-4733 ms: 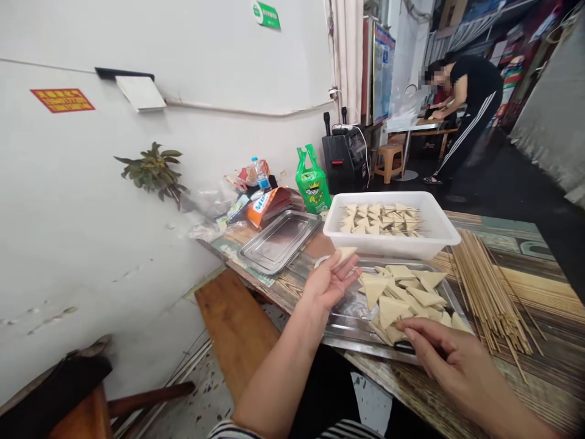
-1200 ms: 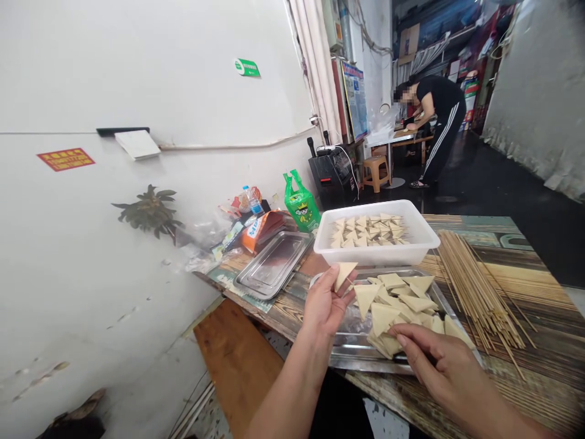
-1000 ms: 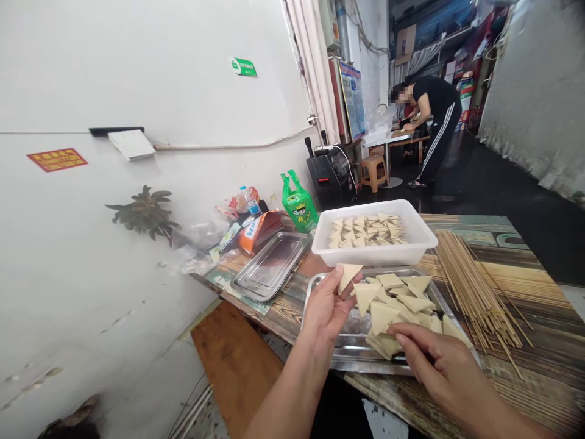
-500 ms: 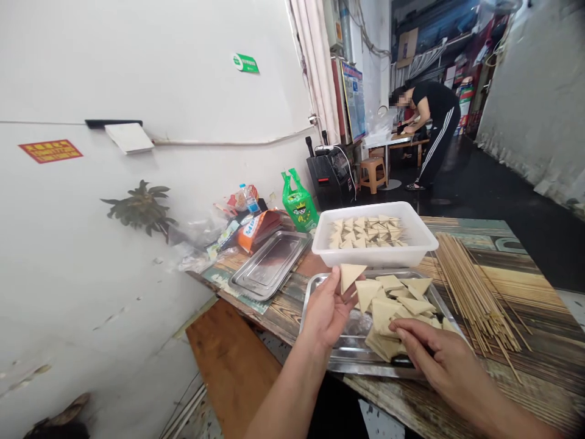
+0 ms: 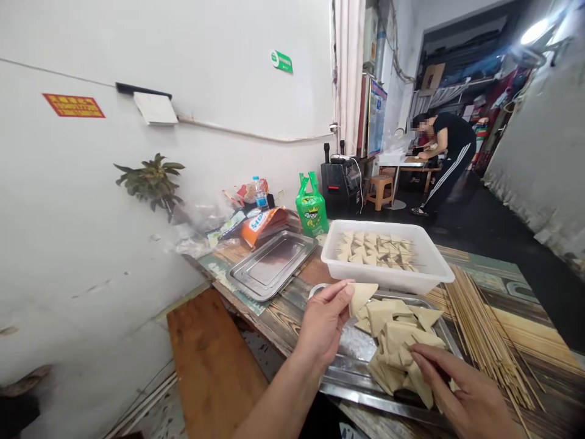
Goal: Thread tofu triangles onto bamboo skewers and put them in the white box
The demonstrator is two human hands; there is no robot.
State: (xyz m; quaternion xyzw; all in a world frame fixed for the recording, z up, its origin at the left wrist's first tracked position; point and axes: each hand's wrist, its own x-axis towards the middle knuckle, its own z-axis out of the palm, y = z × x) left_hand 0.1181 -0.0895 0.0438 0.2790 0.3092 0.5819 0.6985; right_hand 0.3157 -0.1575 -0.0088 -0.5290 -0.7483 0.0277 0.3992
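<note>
My left hand (image 5: 325,323) pinches a pale folded tofu-skin triangle (image 5: 363,297) between thumb and fingers, over the left side of a metal tray (image 5: 351,381). A heap of similar tofu-skin triangles (image 5: 395,329) fills the tray's middle and right. Over the heap's right side, my right hand (image 5: 464,387) is closed in a pinch on a thin bamboo skewer (image 5: 414,338); only a short end of it shows. Behind the tray stands a white plastic tub (image 5: 388,274), with rows of skewered triangles (image 5: 375,249) inside.
Loose bamboo skewers (image 5: 491,335) lie in a bundle on the wooden table's right side. An upturned or bare metal tray (image 5: 274,265), an orange packet (image 5: 267,225) and a green bag (image 5: 312,207) are at left. A person (image 5: 450,152) bends over a far table.
My left fingers have closed around the triangle, which lay on a more open hand before. The right hand stays over the heap. The camera view has shifted, so the scene sits differently.
</note>
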